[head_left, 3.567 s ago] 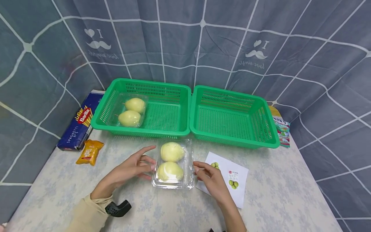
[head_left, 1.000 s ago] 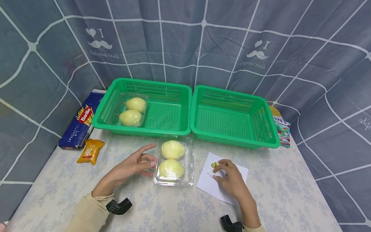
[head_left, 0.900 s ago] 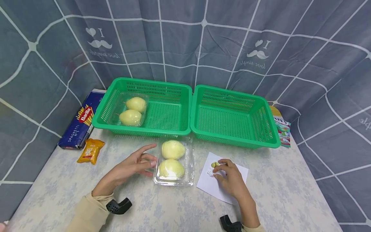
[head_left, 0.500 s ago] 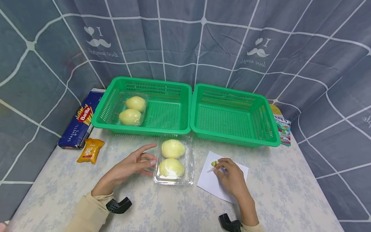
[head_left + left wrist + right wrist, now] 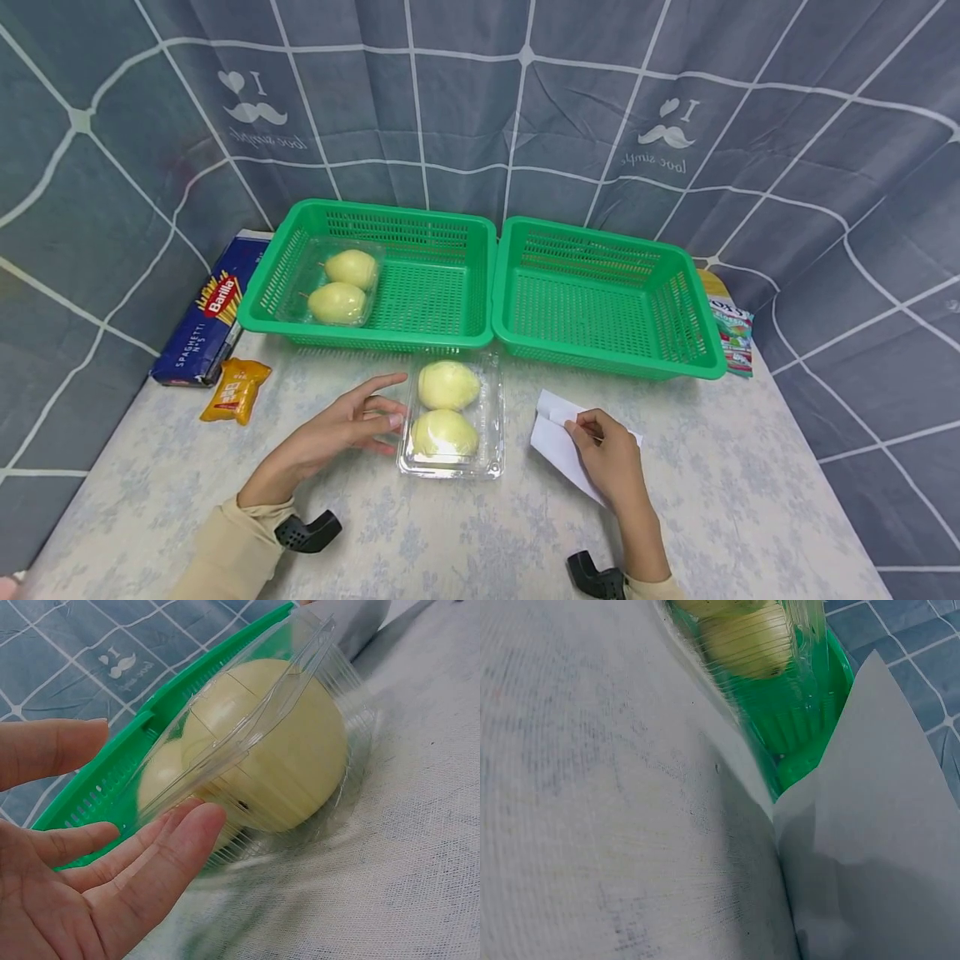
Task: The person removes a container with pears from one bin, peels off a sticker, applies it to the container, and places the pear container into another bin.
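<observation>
A clear plastic clamshell box (image 5: 491, 433) stands on the table with two pale yellow pears (image 5: 444, 435) inside. My left hand (image 5: 348, 429) lies at the box's left side, fingers loosely spread. In the left wrist view the fingertips are against or very close to the box wall. To the right, my right hand (image 5: 609, 458) pinches a white sticker sheet (image 5: 562, 450) near its upper part. That sheet is bent and partly raised off the table; its printed labels are out of sight. The right wrist view shows the raised sheet (image 5: 885, 825) but no fingers.
Behind stand two green baskets; the left basket (image 5: 435, 337) holds another clear box of pears (image 5: 337, 302), and the right basket (image 5: 600, 358) is beside it. A spaghetti box (image 5: 202, 325) and orange snack packet (image 5: 236, 392) lie left, a colourful packet (image 5: 735, 337) far right.
My right hand, earlier beside the box, moved right onto the sheet. Over the last half second the sheet has bent up and its printed fruit has gone from sight. My left hand stays put.
</observation>
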A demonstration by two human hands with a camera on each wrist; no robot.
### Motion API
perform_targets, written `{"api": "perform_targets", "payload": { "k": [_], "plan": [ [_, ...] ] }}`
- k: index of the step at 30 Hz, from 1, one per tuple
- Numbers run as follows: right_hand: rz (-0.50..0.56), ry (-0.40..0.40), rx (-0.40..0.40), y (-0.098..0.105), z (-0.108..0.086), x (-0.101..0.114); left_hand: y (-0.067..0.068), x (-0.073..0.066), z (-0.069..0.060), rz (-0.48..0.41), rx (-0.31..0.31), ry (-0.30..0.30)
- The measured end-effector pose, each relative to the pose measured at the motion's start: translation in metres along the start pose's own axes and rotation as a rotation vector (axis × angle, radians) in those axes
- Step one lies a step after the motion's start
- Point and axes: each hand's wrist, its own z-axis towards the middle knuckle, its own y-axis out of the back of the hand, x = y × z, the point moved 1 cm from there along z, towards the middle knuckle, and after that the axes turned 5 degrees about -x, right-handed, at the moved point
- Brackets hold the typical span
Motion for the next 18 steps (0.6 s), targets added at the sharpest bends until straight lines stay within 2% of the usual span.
{"api": "perform_targets", "payload": {
  "k": [18],
  "plan": [
    [-0.058, 0.019, -0.044, -0.0007, 0.0053, 0.0027, 0.0005, 0.0027, 0.0009, -0.005, 0.003, -0.001]
  ]
}}
